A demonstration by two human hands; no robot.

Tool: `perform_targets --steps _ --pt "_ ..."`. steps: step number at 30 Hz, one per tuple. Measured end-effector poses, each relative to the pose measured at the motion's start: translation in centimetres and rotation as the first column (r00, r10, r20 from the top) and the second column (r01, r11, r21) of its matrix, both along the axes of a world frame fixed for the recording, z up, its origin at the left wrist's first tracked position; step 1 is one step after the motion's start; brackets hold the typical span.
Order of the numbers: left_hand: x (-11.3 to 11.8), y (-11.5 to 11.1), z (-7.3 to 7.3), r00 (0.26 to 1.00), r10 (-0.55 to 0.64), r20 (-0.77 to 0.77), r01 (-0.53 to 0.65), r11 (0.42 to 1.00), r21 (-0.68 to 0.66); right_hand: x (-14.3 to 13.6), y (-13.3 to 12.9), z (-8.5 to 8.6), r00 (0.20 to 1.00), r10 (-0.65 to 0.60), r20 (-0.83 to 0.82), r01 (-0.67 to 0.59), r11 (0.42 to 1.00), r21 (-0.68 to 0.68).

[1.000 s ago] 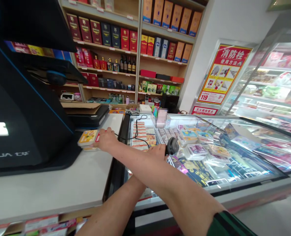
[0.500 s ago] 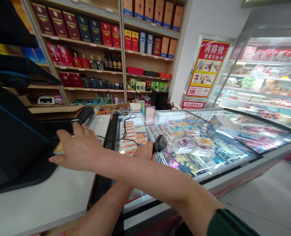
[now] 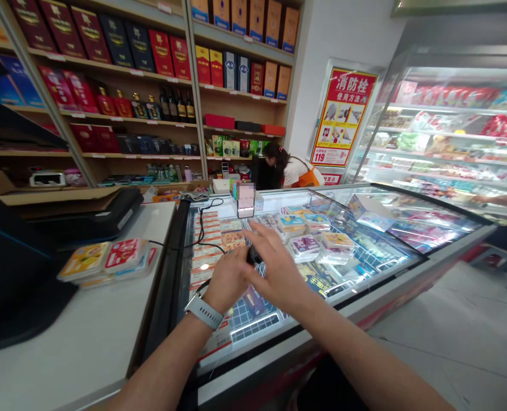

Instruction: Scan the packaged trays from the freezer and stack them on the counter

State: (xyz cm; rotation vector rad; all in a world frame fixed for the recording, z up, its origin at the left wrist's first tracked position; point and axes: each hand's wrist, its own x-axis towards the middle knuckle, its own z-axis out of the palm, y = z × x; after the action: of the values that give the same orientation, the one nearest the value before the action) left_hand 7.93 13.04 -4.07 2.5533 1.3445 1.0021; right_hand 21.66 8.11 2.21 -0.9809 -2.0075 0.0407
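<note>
My left hand [image 3: 230, 278], with a watch [image 3: 204, 311] on its wrist, is closed around a black corded handheld scanner [image 3: 253, 256] above the glass-topped freezer [image 3: 240, 365]. My right hand [image 3: 276, 268] is just right of the scanner, fingers stretched out and apart; whether it touches the scanner I cannot tell. Flat clear packs with a yellow label [image 3: 86, 260] and a red label [image 3: 124, 254] lie stacked on the white counter at left. More packs, one purple-labelled [image 3: 304, 246] and one yellow-labelled [image 3: 337, 242], rest on the freezer glass beyond my right hand.
A phone [image 3: 246, 208] stands upright on the freezer's far edge. A black cord [image 3: 202, 225] loops over the glass. A dark monitor [image 3: 13, 251] fills the left side. A person in an orange apron [image 3: 304, 178] bends behind the freezer; another's arm [image 3: 493, 200] shows at right.
My right hand has left the packs on the left counter and swung right to beside the scanner. My left hand still holds the scanner. The bending person has come into fuller view.
</note>
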Motion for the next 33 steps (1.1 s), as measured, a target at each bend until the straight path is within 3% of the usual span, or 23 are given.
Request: perform_targets --steps 4,7,9,15,22,28,33 --pt "-0.2 0.2 0.4 0.998 0.007 -0.067 -0.011 0.998 -0.060 9.0 2.9 -2.9 0.963 -0.263 0.057 0.264 0.965 -0.011" --pt "-0.2 0.3 0.4 0.996 0.015 -0.089 -0.021 0.997 -0.074 14.0 4.8 -4.5 0.901 -0.313 0.300 0.351 0.932 -0.084" --pt "-0.1 0.2 0.5 0.995 0.016 -0.098 -0.024 0.997 -0.077 15.9 5.5 -5.3 0.845 -0.300 0.442 0.385 0.916 -0.113" --pt "-0.2 0.0 0.7 0.995 0.009 -0.100 -0.017 0.996 -0.088 17.4 5.6 -6.8 0.769 -0.222 0.599 0.372 0.918 -0.136" --pt "-0.6 0.2 0.6 0.997 0.007 -0.072 -0.013 0.996 -0.089 18.7 5.9 -5.6 0.738 -0.139 0.661 0.312 0.938 -0.151" --pt "-0.9 0.3 1.1 0.999 0.021 -0.038 -0.024 0.996 -0.089 19.9 6.9 -5.9 0.767 -0.115 0.631 0.273 0.949 -0.159" --pt "-1.0 0.3 1.1 0.999 0.026 -0.025 -0.029 0.994 -0.104 19.9 6.6 -5.5 0.773 -0.130 0.621 0.310 0.931 -0.191"
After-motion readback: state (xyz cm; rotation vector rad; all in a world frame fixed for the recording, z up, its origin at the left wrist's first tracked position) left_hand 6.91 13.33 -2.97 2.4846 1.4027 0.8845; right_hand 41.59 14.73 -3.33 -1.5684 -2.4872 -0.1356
